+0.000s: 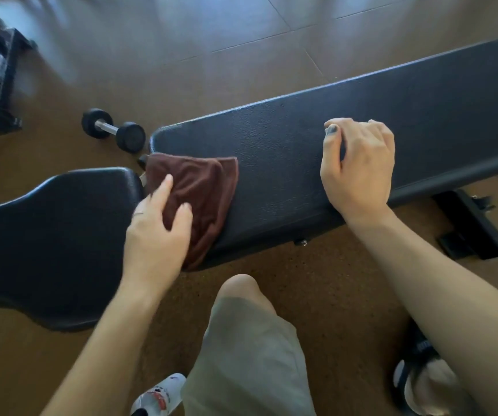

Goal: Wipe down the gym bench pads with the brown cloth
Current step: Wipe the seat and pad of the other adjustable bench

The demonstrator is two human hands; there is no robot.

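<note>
Under the left hand [154, 232] lies the brown cloth [199, 193] — fingers spread; right hand [358, 166] rests loosely curled on the long pad [286, 163], apart.

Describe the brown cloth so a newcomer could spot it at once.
Find the long black bench pad running across the middle of the view. At its left end, by the gap before the shorter pad, lies the brown cloth, draped over the near edge under the left hand. It is the only soft, reddish-brown thing there.
</note>
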